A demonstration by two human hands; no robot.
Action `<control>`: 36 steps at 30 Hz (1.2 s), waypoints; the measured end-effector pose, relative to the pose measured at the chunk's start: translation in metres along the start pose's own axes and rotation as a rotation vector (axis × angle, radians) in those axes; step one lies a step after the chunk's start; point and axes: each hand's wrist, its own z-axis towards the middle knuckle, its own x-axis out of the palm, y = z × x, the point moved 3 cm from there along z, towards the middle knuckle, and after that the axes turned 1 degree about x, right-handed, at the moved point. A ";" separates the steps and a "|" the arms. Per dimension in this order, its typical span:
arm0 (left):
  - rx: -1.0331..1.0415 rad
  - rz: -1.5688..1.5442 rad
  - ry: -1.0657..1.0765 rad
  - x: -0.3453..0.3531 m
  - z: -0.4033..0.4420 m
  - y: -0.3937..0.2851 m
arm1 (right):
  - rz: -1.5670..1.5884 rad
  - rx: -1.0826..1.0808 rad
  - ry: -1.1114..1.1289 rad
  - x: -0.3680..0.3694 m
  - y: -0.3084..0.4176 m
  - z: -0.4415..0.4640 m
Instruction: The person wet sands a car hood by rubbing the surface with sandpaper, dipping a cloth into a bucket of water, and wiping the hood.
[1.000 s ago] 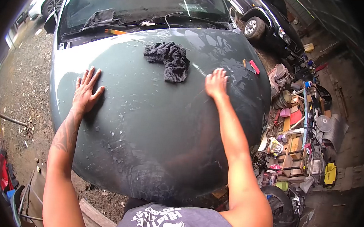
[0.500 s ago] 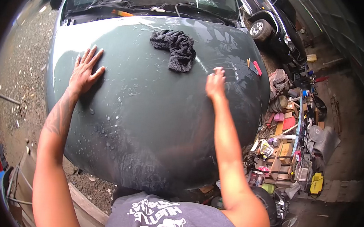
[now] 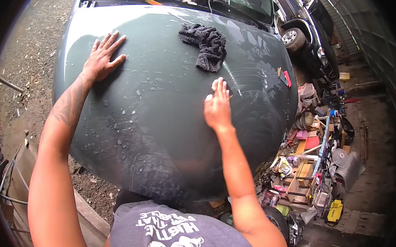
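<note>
A dark green car hood (image 3: pixel 162 102) fills the middle of the view, with water drops on its left part. My left hand (image 3: pixel 104 58) lies flat on its left side, fingers spread. On the right half, my right hand (image 3: pixel 218 104) presses down with its fingers close together. Something small and dark shows at those fingertips, too hidden to make out. Just above this hand lies a crumpled black cloth (image 3: pixel 208 47). A pale streak (image 3: pixel 232 79) runs down the wet surface to the right of the cloth.
A red piece (image 3: pixel 287 78) and thin flat pieces lie near the hood's right edge. An orange-handled object (image 3: pixel 150 1) rests by the windshield. Tools and scraps, with a yellow case (image 3: pixel 334 212), cover the ground at right. A dark vehicle (image 3: pixel 311 39) stands behind them.
My right hand has moved left and toward me over the hood, away from the pale streak. My left hand stays flat on the hood. The whole view has shifted a little.
</note>
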 end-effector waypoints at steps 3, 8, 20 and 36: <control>0.002 -0.001 0.002 -0.002 0.000 -0.001 | -0.004 0.254 -0.049 -0.012 -0.085 0.040; 0.003 -0.008 0.010 -0.003 -0.002 -0.001 | -0.104 0.224 -0.111 0.004 -0.048 0.027; 0.011 -0.004 0.026 -0.004 0.000 -0.001 | -0.097 0.025 -0.192 0.021 -0.005 0.008; 0.015 -0.028 0.029 -0.004 0.001 -0.002 | 0.103 0.247 -0.176 -0.010 -0.054 0.041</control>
